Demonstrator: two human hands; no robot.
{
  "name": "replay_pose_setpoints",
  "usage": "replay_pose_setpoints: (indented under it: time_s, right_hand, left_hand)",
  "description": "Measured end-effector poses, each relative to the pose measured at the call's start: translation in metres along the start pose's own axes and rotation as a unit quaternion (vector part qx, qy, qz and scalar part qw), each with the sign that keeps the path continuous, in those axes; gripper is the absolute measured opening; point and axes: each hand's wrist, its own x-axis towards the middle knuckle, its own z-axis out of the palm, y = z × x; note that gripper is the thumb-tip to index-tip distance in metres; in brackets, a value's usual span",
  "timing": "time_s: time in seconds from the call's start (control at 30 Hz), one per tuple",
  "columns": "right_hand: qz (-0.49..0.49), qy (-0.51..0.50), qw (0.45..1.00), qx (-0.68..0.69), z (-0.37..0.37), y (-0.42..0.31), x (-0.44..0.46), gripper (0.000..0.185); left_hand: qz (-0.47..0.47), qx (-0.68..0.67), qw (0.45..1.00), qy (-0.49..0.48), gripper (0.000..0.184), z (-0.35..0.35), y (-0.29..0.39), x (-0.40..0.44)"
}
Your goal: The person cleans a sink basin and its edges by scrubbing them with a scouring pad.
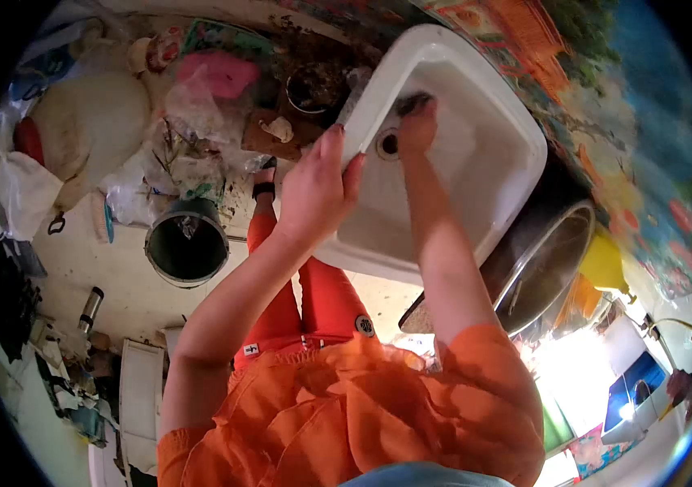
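A white sink basin (476,146) with a round drain hole (387,144) stands tilted in front of me. My left hand (318,193) is closed on its left rim, thumb and fingers at the edge. Inside the basin, just above the drain, my right hand (417,130) presses against the inner wall. Its fingers are closed around a dark wad (412,102), mostly hidden by the hand; I cannot make out its exact kind.
A dark green bucket (188,247) stands on the floor to the left. Right of the basin leans a large metal tub (545,264). A pot (311,91), plastic bags (196,105) and a brush (103,217) lie beyond. A painted wall (630,138) borders the right.
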Motion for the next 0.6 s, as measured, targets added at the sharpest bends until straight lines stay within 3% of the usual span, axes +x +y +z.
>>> replay_pose_setpoints:
  time_s: [0.07, 0.13, 0.23, 0.3, 0.37, 0.43, 0.47, 0.53, 0.6]
  right_hand:
    - [-0.054, 0.051, 0.993, -0.087, 0.042, 0.090, -0.016, 0.022]
    - [-0.129, 0.089, 0.972, -0.173, 0.037, 0.075, -0.012, 0.022]
    - [0.058, -0.023, 0.998, -0.003, -0.030, -0.038, -0.009, 0.028]
    - [0.090, 0.007, 0.996, 0.000, -0.007, -0.004, -0.018, 0.027]
    - [0.016, 0.042, 0.975, -0.217, 0.027, 0.042, -0.018, 0.026]
    - [-0.056, 0.067, 0.982, -0.166, 0.017, 0.068, 0.002, 0.028]
    - [0.038, 0.041, 0.997, -0.053, 0.002, 0.058, 0.022, 0.031]
    - [0.148, 0.004, 0.989, 0.014, -0.027, -0.007, -0.001, 0.034]
    - [0.027, 0.074, 0.989, -0.126, 0.006, 0.052, 0.001, 0.027]
  left_hand:
    - [0.001, -0.016, 1.000, -0.007, 0.040, 0.000, 0.001, -0.005]
    - [-0.001, -0.018, 1.000, 0.003, 0.040, -0.002, 0.001, 0.001]
    - [-0.004, -0.018, 1.000, 0.002, 0.040, -0.001, 0.000, 0.004]
    - [0.001, -0.023, 1.000, 0.002, 0.040, 0.000, 0.000, 0.000]
    - [0.001, -0.019, 1.000, 0.001, 0.039, -0.001, 0.000, -0.001]
    - [0.001, -0.020, 1.000, -0.005, 0.038, -0.004, 0.000, -0.002]
    - [-0.001, -0.025, 1.000, -0.004, 0.038, -0.005, 0.001, 0.000]
    - [-0.002, -0.029, 1.000, -0.006, 0.038, -0.003, 0.000, -0.001]
    - [0.001, -0.024, 1.000, 0.002, 0.038, -0.003, -0.001, 0.001]
